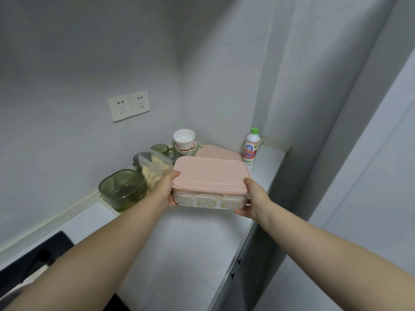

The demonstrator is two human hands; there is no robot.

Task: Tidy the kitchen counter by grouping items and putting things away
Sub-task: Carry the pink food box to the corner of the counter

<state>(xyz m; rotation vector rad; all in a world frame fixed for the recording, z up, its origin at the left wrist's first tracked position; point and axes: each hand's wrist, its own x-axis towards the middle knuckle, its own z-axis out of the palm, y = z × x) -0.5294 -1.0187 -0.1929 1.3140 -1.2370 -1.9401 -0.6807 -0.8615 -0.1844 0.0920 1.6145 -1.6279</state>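
**Container (pixel 211 180) held two-handed, its twin straight ahead**

Left hand (pixel 165 193) grips the container's left short end, thumb on the pink lid's edge and fingers curled beneath. Right hand (pixel 254 198) grips the opposite end likewise. The container appears clear of the counter (pixel 190 243), its long axis running left to right between the hands. Directly beyond it, toward the corner, lies a second pink-lidded box (pixel 221 152), between the stacked bowls (pixel 185 140) and the detergent bottle (pixel 251 147). The coming move is probably forward, onto or beside that twin. Neither hand is nearer, and the bottle stands close on the right.
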